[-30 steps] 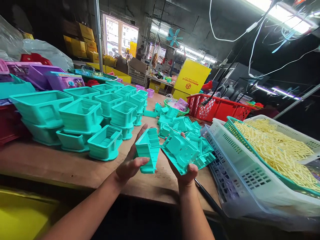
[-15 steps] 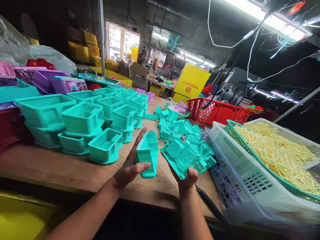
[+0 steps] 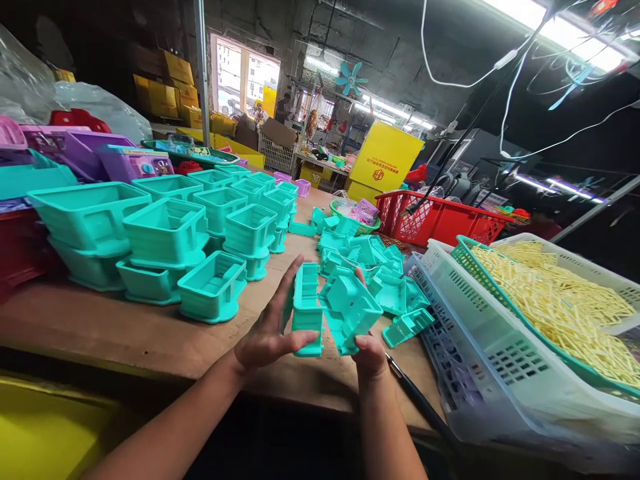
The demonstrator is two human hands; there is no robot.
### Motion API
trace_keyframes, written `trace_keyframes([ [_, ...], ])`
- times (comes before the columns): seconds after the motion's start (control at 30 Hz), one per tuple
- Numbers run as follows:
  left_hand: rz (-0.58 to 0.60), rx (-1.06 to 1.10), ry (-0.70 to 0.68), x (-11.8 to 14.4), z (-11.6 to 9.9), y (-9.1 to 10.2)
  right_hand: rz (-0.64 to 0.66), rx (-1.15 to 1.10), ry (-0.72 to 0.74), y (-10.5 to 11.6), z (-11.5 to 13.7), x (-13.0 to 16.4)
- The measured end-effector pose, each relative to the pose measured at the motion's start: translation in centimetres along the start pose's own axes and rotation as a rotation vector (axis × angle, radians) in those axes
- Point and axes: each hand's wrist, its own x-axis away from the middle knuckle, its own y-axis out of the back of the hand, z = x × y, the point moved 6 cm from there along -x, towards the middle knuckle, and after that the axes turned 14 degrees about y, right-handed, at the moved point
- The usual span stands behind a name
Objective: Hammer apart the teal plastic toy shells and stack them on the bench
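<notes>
My left hand (image 3: 270, 333) grips a teal plastic shell (image 3: 306, 308) held on its side above the wooden table (image 3: 130, 337). My right hand (image 3: 369, 348) holds a second teal plastic part (image 3: 350, 308), tilted and pressed against the shell's open side. Both pieces meet just in front of me, over the table's front edge. Behind them lies a heap of loose teal parts (image 3: 373, 263). Left of my hands stand several stacked teal shells (image 3: 167, 243).
A white slotted basket (image 3: 505, 353) at the right holds a green tray of yellow sticks (image 3: 560, 307). A red basket (image 3: 435, 217) and a small green basket (image 3: 355, 217) stand behind. Purple toy boxes (image 3: 100, 157) sit at far left. A black rod (image 3: 417, 397) lies by my right wrist.
My right hand has turned its teal part and brought it leftward against the shell in my left hand. The two pieces were apart before and now touch.
</notes>
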Motion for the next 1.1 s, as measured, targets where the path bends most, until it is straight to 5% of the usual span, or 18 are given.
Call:
trace_keyframes([
  [0.27,0.027,-0.065,-0.025,0.3,0.9,-0.7,0.064,-0.138,0.047,-2.4,2.5,-0.7],
  [0.57,0.033,-0.051,-0.072,0.1,0.8,-1.4,0.107,-0.078,0.039,-2.5,2.9,-0.9],
  [1.1,-0.084,0.421,0.286,-1.5,5.9,-1.2,-0.035,-0.098,-0.135,-1.6,-0.7,-1.6],
])
